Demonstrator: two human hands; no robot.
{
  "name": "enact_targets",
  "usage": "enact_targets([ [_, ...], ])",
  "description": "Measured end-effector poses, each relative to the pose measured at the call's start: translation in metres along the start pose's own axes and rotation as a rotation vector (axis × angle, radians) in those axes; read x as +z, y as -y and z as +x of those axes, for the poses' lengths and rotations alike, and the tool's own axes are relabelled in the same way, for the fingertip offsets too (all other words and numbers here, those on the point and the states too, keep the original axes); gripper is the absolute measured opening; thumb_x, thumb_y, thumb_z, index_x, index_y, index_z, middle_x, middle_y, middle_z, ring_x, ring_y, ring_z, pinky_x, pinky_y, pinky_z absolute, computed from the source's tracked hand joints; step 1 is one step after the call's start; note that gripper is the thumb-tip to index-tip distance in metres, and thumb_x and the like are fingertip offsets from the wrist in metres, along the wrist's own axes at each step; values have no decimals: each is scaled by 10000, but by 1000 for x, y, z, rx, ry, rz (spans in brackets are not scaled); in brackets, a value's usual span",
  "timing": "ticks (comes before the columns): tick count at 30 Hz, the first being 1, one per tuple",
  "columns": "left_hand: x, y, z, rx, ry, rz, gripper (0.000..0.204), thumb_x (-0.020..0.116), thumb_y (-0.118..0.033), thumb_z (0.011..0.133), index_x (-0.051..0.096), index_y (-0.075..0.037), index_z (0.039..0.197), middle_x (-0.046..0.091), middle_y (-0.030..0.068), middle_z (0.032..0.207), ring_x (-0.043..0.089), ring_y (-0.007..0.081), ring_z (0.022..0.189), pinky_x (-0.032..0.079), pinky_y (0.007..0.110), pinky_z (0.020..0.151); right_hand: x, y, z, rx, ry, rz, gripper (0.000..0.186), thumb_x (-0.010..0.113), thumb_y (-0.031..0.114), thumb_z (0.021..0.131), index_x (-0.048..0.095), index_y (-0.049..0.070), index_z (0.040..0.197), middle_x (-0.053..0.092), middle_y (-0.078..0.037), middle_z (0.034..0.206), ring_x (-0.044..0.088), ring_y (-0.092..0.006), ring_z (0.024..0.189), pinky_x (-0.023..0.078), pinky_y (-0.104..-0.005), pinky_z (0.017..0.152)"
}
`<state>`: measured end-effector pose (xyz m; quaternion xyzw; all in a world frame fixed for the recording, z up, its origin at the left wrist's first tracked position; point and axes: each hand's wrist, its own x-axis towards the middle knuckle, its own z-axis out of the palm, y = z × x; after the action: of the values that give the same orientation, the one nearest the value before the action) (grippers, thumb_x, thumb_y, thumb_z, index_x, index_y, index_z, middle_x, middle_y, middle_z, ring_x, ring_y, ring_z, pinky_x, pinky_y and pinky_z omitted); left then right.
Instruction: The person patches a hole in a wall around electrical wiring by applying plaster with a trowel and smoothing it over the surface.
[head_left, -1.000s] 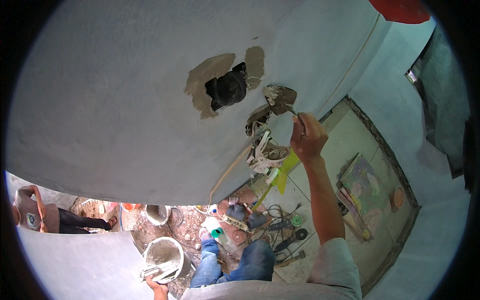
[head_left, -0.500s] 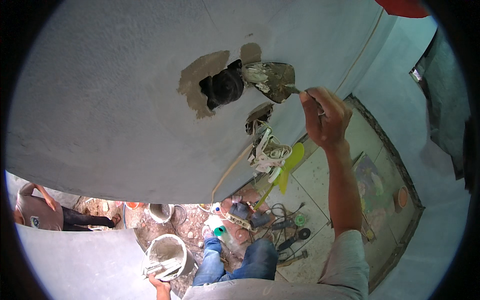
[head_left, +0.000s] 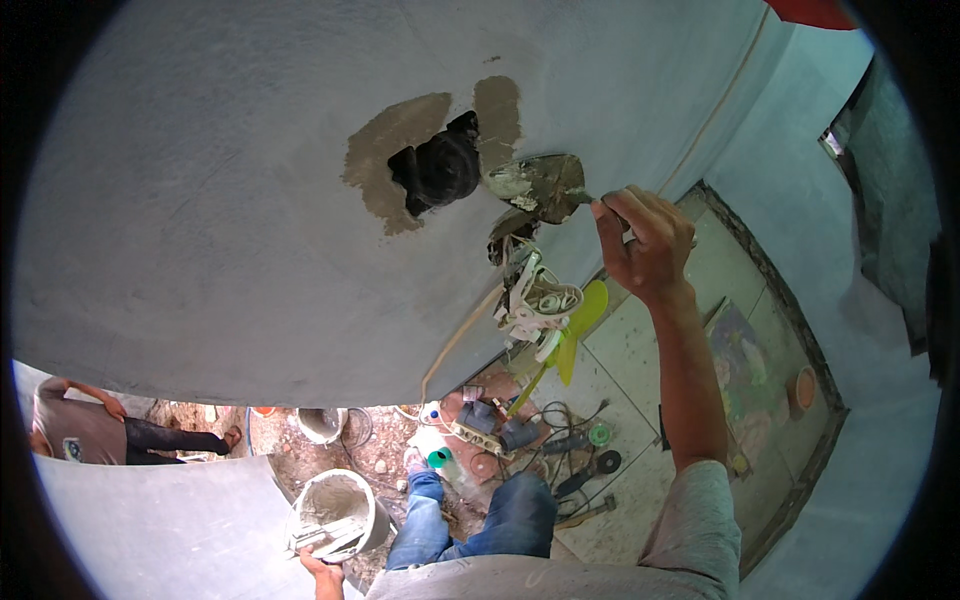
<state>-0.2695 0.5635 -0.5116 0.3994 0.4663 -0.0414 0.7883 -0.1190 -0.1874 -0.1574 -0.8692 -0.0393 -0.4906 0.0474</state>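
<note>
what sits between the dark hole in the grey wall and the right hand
In the head view, the mortar-laden trowel blade lies between the dark hole and the right hand.

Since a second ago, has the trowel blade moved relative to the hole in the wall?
Yes. The trowel in the right hand has moved up and left, now right beside the hole in the wall.

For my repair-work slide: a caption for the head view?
Right hand presses a mortar-loaded trowel beside the wall hole; left hand holds a bucket.
</note>
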Motion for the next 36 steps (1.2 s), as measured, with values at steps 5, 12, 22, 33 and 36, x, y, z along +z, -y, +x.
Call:
enact_targets([
  [5, -4, -3, 3, 40, 30, -22, 628, 472, -311, 787, 531, -98, 1375, 589, 164, 1330, 579, 409, 1192, 470, 641, 1014, -3, 0, -6, 12, 23, 55, 149, 736, 74, 782, 598, 85, 728, 556, -41, 614, 563, -208, 528, 424, -346, 523],
  [12, 4, 0, 1, 23, 39, -12, 617, 464, -339, 810, 528, -97, 1374, 587, 169, 1326, 578, 415, 1190, 481, 642, 991, -5, 4, 20, 8, -130, 20, 132, 741, 88, 818, 626, 83, 754, 594, -37, 640, 569, -205, 526, 418, -323, 512],
  [22, 3, 2, 1, 9, 32, -23, 627, 459, -360, 813, 522, -96, 1378, 581, 176, 1333, 575, 419, 1187, 473, 660, 976, 10, -2, 25, 8, -166, 49, 139, 735, 111, 828, 620, 87, 755, 593, -42, 641, 568, -211, 513, 415, -332, 503],
  [33, -11, 0, 13, 16, 40, -17, 640, 449, -374, 827, 495, -105, 1407, 570, 192, 1348, 555, 447, 1209, 456, 695, 974, 4, -8, -3, -82, -61, -38, 126, 761, 62, 776, 636, 70, 786, 604, -43, 664, 560, -208, 555, 407, -332, 552],
  [36, -4, 1, 8, 14, 48, -7, 638, 446, -376, 829, 497, -104, 1403, 568, 192, 1351, 554, 450, 1209, 458, 695, 972, 7, -10, 10, -146, -117, -76, 141, 767, 80, 768, 627, 86, 783, 589, -26, 662, 552, -194, 562, 396, -329, 550],
])
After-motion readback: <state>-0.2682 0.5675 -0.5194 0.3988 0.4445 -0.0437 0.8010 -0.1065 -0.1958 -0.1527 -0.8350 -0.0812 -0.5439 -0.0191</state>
